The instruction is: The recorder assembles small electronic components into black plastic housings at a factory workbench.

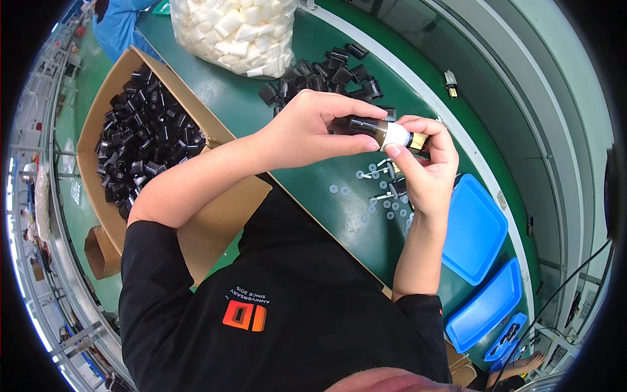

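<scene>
In front of my chest, both hands hold one assembly. My left hand (317, 127) is closed around its glossy black cylindrical housing (358, 125), thumb below and fingers above. My right hand (428, 157) pinches the other end, where a white sleeve (396, 135) meets a gold-coloured part (418, 140). The assembly lies nearly level, tilted slightly down to the right. Below my right hand, small translucent washers (372, 209) and some slim parts with white shafts (380, 196) are scattered on the green table (313, 189). My fingers partly cover both ends of the assembly.
A cardboard box (98, 137) full of black housings (140, 124) stands at the left. More black housings (326, 75) are heaped beyond my hands, beside a clear bag of white foam-like pieces (238, 32). Blue trays (480, 225) line the right edge. Another person's blue sleeve (117, 29) shows at upper left.
</scene>
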{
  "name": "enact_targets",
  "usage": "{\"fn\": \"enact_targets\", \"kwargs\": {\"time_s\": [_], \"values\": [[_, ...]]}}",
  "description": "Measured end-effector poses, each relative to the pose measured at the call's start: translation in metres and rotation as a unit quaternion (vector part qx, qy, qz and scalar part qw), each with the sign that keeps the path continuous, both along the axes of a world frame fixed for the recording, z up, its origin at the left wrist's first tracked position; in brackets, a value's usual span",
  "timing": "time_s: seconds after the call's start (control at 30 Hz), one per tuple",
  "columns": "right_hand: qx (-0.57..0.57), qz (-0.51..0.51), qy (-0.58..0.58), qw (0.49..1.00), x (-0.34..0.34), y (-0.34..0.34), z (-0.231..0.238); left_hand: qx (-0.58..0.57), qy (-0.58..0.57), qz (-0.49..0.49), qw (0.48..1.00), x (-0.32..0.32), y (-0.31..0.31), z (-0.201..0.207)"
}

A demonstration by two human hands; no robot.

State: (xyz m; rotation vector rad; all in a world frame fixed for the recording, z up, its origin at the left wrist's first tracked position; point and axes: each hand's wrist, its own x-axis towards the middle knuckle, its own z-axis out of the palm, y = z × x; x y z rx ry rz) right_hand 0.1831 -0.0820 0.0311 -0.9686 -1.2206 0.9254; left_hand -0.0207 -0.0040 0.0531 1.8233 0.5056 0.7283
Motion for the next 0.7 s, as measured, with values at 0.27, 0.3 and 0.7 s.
{"fn": "enact_targets", "kwargs": {"time_s": [0.27,0.3,0.7], "values": [[-0.065,0.131,0.29,0.946,0.003,0.012,-0.019,0.008,-0.068,-0.036,0.997,0.001,-0.009,0.006],[-0.057,0.178,0.327,0.926,0.006,0.016,-0.023,0.035,-0.096,-0.034,0.994,0.003,-0.01,0.004],[-0.108,0.293,0.518,0.796,-0.036,0.019,-0.075,0.356,-0.021,0.071,0.932,0.001,-0.03,0.014]]}}
